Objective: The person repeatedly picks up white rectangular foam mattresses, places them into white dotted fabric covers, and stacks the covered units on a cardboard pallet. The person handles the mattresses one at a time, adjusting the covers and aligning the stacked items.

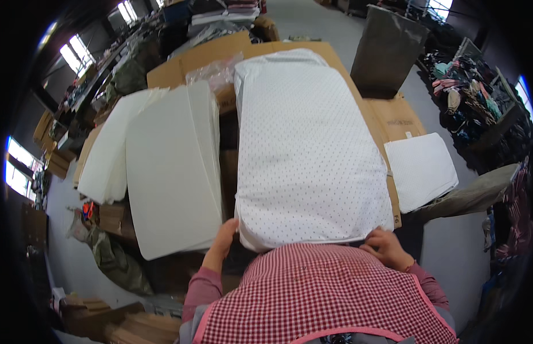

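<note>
A white cover with small dark dots point(306, 149) lies in front of me, its near end against my checked apron. It looks stretched over something flat and rectangular with rounded corners; what is inside is hidden. At the near left corner, my left hand point(225, 236) grips the cover's edge, thumb up and the other fingers mostly hidden. Across from it, my right hand point(387, 247) has curled fingers closed on the edge at the near right corner. Creases run along the near end between both hands.
Left of the cover lie pale grey boards with rounded corners point(169, 172) and a stack of white sheets point(108, 149). Brown cardboard point(344, 63) shows underneath and behind. To the right is a folded white dotted piece point(421, 169). Orange-handled scissors point(88, 210) are at far left.
</note>
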